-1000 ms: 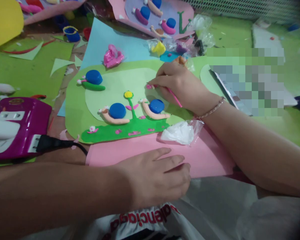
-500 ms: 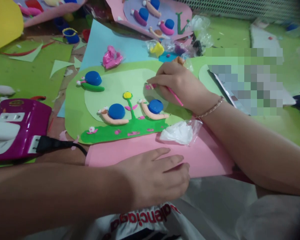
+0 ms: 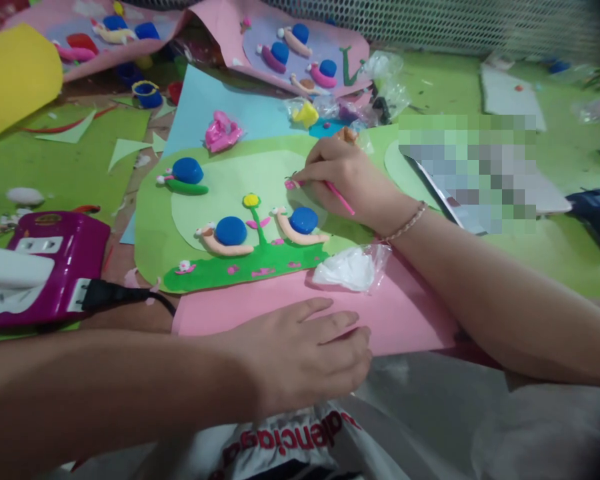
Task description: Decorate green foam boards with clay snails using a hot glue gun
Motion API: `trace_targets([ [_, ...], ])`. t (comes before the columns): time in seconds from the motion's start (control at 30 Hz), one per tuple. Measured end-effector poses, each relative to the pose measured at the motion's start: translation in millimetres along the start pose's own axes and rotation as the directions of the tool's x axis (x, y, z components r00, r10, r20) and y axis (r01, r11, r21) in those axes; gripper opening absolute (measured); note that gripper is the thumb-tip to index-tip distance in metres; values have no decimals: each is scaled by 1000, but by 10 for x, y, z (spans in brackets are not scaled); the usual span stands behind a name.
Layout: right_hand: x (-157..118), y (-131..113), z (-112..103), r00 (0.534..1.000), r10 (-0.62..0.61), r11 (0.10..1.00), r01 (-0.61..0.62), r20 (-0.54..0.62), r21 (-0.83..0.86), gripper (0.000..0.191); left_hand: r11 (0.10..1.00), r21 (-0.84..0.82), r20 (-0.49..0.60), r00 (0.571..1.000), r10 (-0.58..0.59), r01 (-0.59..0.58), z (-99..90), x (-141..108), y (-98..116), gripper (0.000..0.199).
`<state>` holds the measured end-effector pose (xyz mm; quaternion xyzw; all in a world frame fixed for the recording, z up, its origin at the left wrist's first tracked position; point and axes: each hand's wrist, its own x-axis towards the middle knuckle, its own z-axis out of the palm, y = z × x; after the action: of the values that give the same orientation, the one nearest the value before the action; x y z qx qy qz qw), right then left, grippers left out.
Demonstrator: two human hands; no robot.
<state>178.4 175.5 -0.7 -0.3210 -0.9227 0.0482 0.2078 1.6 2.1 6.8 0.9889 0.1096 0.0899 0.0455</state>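
My right hand (image 3: 344, 167) is closed around a thin pink stick (image 3: 341, 199). Its fingertips are over a small pink clay piece (image 3: 290, 184) on a green paper picture (image 3: 147, 233); the stick's working tip is hidden. The picture carries clay snails with blue shells, among them a green-bodied snail (image 3: 184, 189) and a peach-bodied snail (image 3: 230, 249), plus a yellow clay flower (image 3: 251, 200). My left hand (image 3: 305, 350) lies palm down with fingers apart, over the near edge of a pink sheet (image 3: 410, 313). A bag of white clay (image 3: 347, 269) rests between my hands.
To the left is a purple power strip (image 3: 75, 243) with a black plug (image 3: 105, 295). Pink clay in wrap (image 3: 223, 132) and yellow clay (image 3: 305, 115) sit at the far side. A flat device (image 3: 445, 190), partly blurred out, lies right; another snail picture (image 3: 325, 37) stands behind.
The whole view has shifted slightly, so the far pictures show more. My right hand stays at the pink clay piece with the stick in it. My left hand keeps its place on the pink sheet.
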Motion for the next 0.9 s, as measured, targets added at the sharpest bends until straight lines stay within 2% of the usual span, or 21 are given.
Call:
trace_targets([
  [0.23,-6,-26,-76,998,51,998,-50,22,-32,26,999,28,3,999,32,-32,-68,8,-38,37],
  [0.33,-25,60,-173,991,77,996,-81,-106,-36,27,998,33,-14,999,50,-50,-89,-9,-54,38],
  [0.43,-61,199,-282,955,83,994,-100,-286,-45,30,996,48,-28,997,71,-70,-74,-18,-61,38],
  [0.53,-100,325,-374,929,98,991,-124,-357,-50,28,995,44,-45,995,86,-84,-49,-11,-64,38],
  [0.6,-117,367,-415,926,128,986,-156,-356,-52,28,997,15,-80,994,79,-78,-46,-3,-67,37],
  [0.67,-124,367,-436,932,154,982,-182,-328,-55,28,999,-12,-168,985,47,-50,-53,5,-74,37],
  [0.77,-118,305,-437,950,159,983,-178,-270,-51,29,999,-26,-314,949,-32,25,-61,21,-86,34],
  [0.9,-110,171,-439,984,135,989,-141,-116,-44,34,991,-12,-331,934,-132,136,-66,68,-83,30],
])
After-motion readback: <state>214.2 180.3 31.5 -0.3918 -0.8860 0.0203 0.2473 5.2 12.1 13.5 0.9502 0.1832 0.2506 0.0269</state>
